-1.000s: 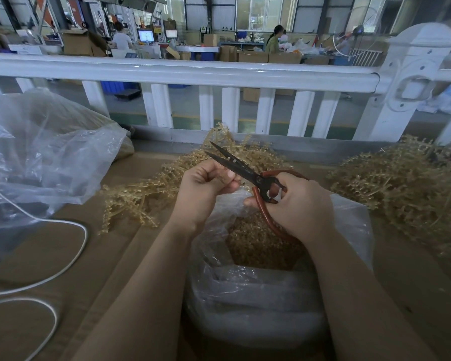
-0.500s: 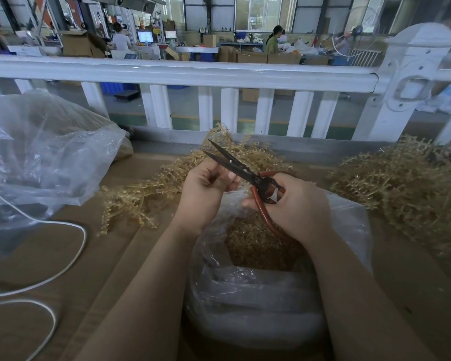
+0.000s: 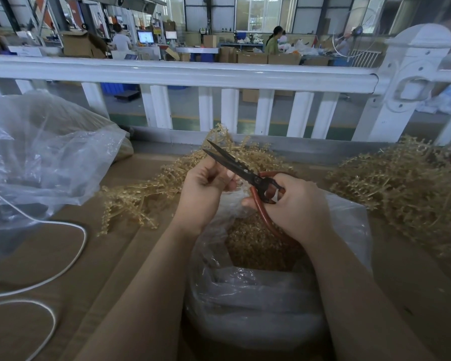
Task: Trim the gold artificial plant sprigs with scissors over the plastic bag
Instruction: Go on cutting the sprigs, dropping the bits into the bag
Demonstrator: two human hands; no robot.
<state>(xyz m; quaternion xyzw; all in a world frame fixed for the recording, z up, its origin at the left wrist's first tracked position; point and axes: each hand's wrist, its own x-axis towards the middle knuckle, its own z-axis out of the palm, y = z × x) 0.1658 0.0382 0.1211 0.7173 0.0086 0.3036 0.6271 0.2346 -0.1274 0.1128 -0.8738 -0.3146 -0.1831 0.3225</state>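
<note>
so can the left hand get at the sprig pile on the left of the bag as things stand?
Probably yes. The left hand hovers right beside that sprig pile, with nothing between them. But its fingers are curled as if pinching something small, hidden from view, so it would likely have to release that first. The scissors are in the right hand.

Bare surface (image 3: 130,256) front-left between the white cable (image 3: 71,256) and the open plastic bag (image 3: 258,303), so a hand can pass there. Gold sprig pile (image 3: 151,194) blocks the middle-left, a bigger sprig heap (image 3: 401,188) fills the right. Crumpled clear bag (image 3: 42,157) takes the far left; white railing (image 3: 193,74) closes off the back edge.
</note>
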